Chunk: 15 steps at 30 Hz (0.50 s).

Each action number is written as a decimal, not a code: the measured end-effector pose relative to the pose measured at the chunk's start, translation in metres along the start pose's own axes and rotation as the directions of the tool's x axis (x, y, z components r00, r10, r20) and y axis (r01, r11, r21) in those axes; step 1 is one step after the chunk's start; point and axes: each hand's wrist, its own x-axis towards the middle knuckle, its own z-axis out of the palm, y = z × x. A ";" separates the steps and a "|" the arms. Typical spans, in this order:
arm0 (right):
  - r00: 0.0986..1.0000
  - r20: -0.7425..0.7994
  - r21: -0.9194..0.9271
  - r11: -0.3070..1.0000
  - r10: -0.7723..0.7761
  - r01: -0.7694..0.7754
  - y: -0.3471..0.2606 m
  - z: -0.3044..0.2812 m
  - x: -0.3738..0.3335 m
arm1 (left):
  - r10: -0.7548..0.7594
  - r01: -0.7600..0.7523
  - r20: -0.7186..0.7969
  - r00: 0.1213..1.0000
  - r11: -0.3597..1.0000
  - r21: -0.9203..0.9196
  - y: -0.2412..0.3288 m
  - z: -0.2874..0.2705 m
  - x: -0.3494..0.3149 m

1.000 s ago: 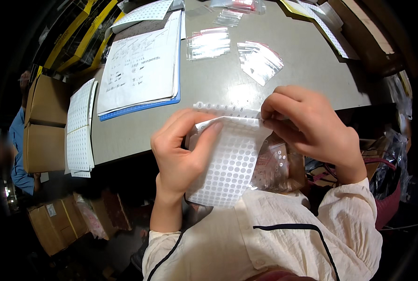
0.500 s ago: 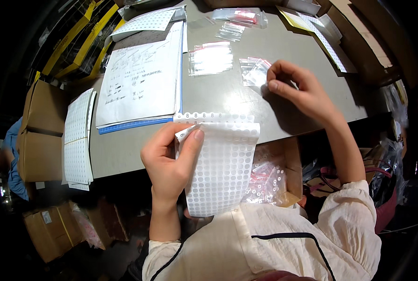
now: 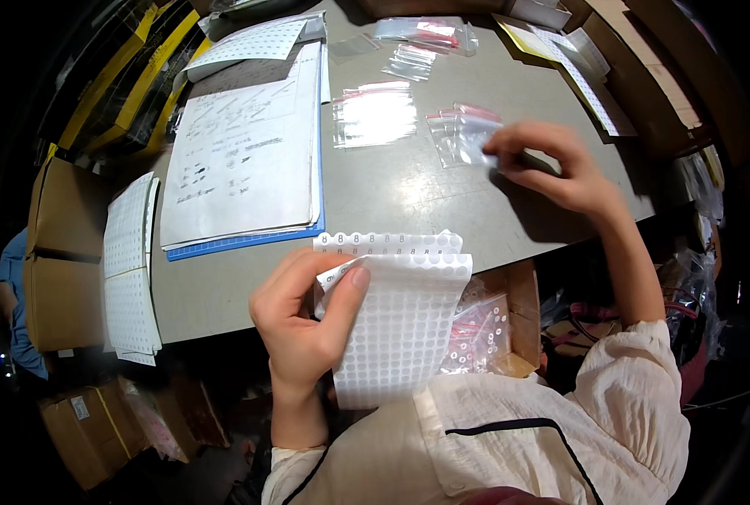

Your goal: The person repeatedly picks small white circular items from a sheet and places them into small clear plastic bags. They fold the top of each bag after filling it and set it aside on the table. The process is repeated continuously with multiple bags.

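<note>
My left hand (image 3: 303, 316) pinches a white sheet of small round stickers (image 3: 400, 328) between thumb and fingers. The sheet hangs toward my lap, its upper part curled over, with a row of printed dots along the far edge. Over the table on the right, my right hand (image 3: 551, 164) has thumb and fingertips closed at the edge of a small clear zip bag (image 3: 473, 139) with a red strip. That bag lies fanned over a few others; the fingertips are slightly blurred. Left of them lies a glossy stack of similar bags (image 3: 375, 114).
A pad of handwritten papers (image 3: 240, 160) rests on a blue board (image 3: 249, 241) at the left. More sticker sheets (image 3: 131, 261) lie beside it, near a cardboard box (image 3: 68, 252). Below the table edge, an open carton (image 3: 522, 316) holds bags of small rings (image 3: 476, 337). More packets (image 3: 429, 34) lie farther back.
My right hand has shifted slightly right, and the top zip bag spreads farther right from the others. My left hand keeps its hold on the sticker sheet. The whole view has tilted slightly.
</note>
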 end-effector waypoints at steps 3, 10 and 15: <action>0.985 0.027 0.278 0.945 0.173 -0.174 -0.007 -0.021 -0.026 | -0.044 0.046 0.042 0.998 0.998 -0.049 0.004 -0.001 0.000; 0.867 -0.169 0.445 0.822 0.468 -0.356 -0.021 -0.020 -0.027 | -0.186 0.228 0.176 0.967 0.939 -0.259 0.024 0.022 0.020; 0.817 -0.080 0.273 0.801 0.571 -0.533 -0.022 -0.008 -0.015 | -0.098 0.158 0.226 0.969 0.952 -0.264 0.017 0.047 0.027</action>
